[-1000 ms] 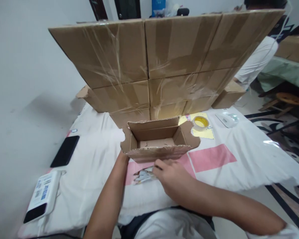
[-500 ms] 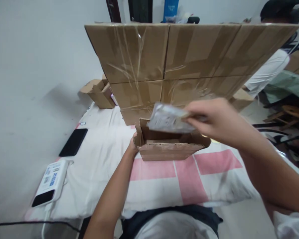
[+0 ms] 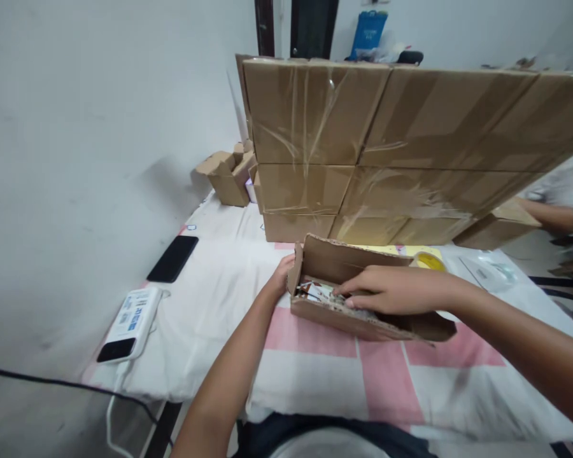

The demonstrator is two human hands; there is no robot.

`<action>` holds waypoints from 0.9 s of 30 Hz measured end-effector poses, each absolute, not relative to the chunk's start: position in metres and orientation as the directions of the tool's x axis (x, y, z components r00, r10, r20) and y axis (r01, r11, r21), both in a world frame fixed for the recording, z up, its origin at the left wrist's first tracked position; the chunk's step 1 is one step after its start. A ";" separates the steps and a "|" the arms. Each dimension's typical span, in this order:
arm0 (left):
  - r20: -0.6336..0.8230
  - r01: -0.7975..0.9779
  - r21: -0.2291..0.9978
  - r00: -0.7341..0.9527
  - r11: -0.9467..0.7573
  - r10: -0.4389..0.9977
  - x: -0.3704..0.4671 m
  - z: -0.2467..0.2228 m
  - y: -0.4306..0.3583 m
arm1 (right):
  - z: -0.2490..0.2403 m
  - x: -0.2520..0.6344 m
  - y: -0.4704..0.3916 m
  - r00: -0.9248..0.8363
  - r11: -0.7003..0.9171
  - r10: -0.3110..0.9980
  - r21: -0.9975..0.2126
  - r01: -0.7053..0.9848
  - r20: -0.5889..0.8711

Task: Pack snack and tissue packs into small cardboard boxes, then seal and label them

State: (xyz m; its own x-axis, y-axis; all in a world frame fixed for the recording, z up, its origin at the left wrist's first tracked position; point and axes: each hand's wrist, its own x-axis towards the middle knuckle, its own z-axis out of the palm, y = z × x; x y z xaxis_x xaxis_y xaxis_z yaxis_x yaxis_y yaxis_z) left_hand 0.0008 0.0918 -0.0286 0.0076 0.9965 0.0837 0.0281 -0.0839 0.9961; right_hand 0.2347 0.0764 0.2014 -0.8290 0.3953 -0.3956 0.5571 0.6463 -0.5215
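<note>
An open cardboard box (image 3: 344, 321) stands on the cloth-covered table in front of me. My left hand (image 3: 283, 273) is around the box's left end, its fingers partly hidden behind the cardboard. Inside the box lies a clear plastic packet (image 3: 318, 291) with printed, light-coloured contents. My right hand (image 3: 379, 289) reaches over the box with fingers stretched out and apart, touching the packet from above. Part of the packet is hidden under that hand.
Taped cartons (image 3: 310, 114) form a wall behind the box. A black phone (image 3: 173, 259) and a white power bank (image 3: 132, 324) with a cable lie left. A tape roll (image 3: 430, 261) sits behind my right wrist. Another person's arm (image 3: 556, 216) shows at right.
My right hand has lowered the packet into the box and its fingers have opened. The box has turned slightly. The view has shifted left.
</note>
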 end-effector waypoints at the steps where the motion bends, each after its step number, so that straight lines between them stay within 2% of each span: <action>1: 0.105 0.046 0.993 -0.011 -0.104 0.994 -0.006 -0.026 0.092 | 0.204 0.246 0.070 -0.821 0.651 0.493 -0.503 0.568 -0.289; 3: 0.148 0.105 0.985 -0.080 -0.139 0.986 -0.034 -0.018 0.095 | 0.205 0.274 0.055 -0.737 0.635 0.676 -0.489 0.598 -0.024; 5: 0.179 0.190 0.972 -0.199 -0.141 0.963 -0.082 -0.006 0.101 | 0.198 0.306 0.042 -0.521 0.561 0.819 -0.527 0.639 0.240; 6: 0.193 0.240 0.963 -0.283 -0.125 0.940 -0.111 0.002 0.105 | 0.191 0.322 0.036 -0.376 0.492 0.871 -0.564 0.663 0.317; 8: 0.221 0.328 0.942 -0.448 -0.070 0.866 -0.173 0.019 0.113 | 0.171 0.350 0.028 -0.094 0.319 0.928 -0.639 0.700 0.360; 10: 0.250 0.392 0.920 -0.541 -0.022 0.803 -0.225 0.034 0.119 | 0.143 0.369 0.024 0.056 0.170 0.957 -0.703 0.691 0.286; 13: 0.310 0.458 0.889 -0.574 -0.017 0.758 -0.257 0.045 0.123 | 0.097 0.380 0.023 -0.006 0.125 0.988 -0.768 0.629 0.155; 16: 0.353 0.491 0.865 -0.456 -0.100 0.817 -0.222 0.036 0.113 | 0.063 0.372 0.026 -0.169 0.227 0.973 -0.799 0.557 0.158; 18: 0.350 0.475 0.859 -0.270 -0.192 0.897 -0.174 0.023 0.093 | 0.055 0.357 0.031 -0.249 0.278 0.954 -0.792 0.544 0.164; 20: 0.349 0.409 0.856 -0.008 -0.316 0.937 -0.122 0.012 0.066 | 0.057 0.337 0.037 -0.296 0.285 0.946 -0.775 0.565 0.132; 21: 0.408 0.346 0.829 0.162 -0.439 0.898 -0.099 0.009 0.052 | 0.061 0.327 0.042 -0.312 0.270 0.945 -0.771 0.577 0.097; 22: 0.446 0.323 0.797 0.254 -0.510 0.858 -0.080 0.007 0.039 | 0.065 0.317 0.046 -0.327 0.253 0.943 -0.773 0.581 0.063; 25: 0.522 0.377 0.740 0.199 -0.557 0.829 -0.042 0.011 0.013 | 0.072 0.295 0.061 -0.370 0.239 0.928 -0.831 0.503 0.043; 27: 0.500 0.399 0.771 0.104 -0.496 0.860 -0.032 0.019 0.006 | 0.069 0.287 0.069 -0.370 0.300 0.915 -0.887 0.351 0.163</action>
State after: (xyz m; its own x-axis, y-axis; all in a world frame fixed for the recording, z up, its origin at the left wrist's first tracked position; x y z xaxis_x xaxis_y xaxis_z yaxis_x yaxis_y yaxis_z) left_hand -0.0317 0.0056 0.0193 0.1037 0.8600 0.4997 0.3987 -0.4962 0.7713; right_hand 0.2870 0.0692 0.0687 -0.3701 0.9145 0.1632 0.3513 0.3004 -0.8867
